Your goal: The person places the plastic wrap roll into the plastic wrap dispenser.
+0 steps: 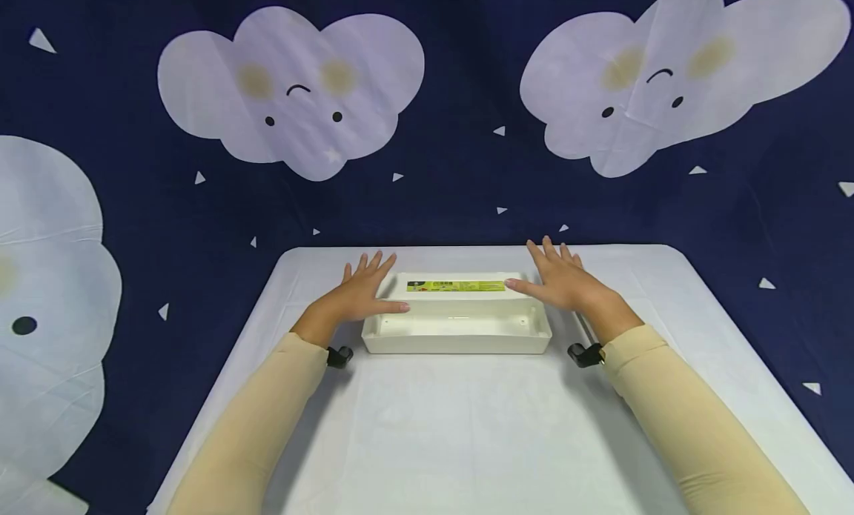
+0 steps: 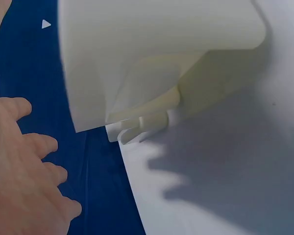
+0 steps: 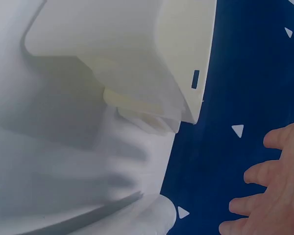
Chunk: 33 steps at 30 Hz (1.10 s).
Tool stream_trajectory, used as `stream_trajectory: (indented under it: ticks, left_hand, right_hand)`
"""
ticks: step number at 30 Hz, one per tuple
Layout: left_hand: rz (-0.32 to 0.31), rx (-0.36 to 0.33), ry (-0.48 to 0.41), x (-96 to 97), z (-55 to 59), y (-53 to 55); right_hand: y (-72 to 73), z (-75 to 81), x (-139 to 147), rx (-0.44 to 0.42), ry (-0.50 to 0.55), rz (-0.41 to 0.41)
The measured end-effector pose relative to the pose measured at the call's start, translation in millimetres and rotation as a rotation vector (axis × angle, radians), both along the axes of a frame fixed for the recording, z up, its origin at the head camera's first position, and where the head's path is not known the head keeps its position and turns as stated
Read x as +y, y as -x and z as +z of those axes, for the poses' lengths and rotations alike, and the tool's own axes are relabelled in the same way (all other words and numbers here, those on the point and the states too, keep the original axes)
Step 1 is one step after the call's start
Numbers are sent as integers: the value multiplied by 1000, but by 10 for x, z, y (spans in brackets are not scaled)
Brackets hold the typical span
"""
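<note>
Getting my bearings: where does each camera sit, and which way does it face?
Head: on the head, facing forward and down at the white container, table and backdrop; left hand, right hand and sleeves show.
Left wrist: on that wrist, facing the container's left end; left hand at left.
Right wrist: on that wrist, facing the container's right end; right hand at right.
Both wrist views share container, table and backdrop.

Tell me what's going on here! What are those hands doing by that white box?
A person has both hands spread out at the two ends of a long white box on a white table. The left hand and right hand aren't gripping it; I can't tell if the thumbs touch it. The box's front part is open at the top, with a yellow-green label on the panel behind.
</note>
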<state>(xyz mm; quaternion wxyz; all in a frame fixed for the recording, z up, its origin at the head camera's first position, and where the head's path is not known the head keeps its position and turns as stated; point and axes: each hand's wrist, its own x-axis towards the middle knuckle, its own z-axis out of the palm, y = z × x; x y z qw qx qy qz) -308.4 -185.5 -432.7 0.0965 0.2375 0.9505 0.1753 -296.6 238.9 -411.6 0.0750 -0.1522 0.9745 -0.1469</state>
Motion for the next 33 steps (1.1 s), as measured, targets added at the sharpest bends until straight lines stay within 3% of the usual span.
stream_trajectory:
  ticks: [6, 14, 23, 33]
  left_hand:
    - [2, -6, -64, -42, -80, -63]
    - [4, -35, -245, -123, -188, -191]
    - [58, -76, -430, -184, -384, -319]
    - [77, -92, -459, -224, -510, -414]
  right_hand:
    - [-37, 18, 57, -3, 8, -11]
    - [-29, 17, 185, -14, 18, -48]
    - [-46, 0, 302, -20, 36, -65]
    - [-88, 9, 452, -25, 48, -84]
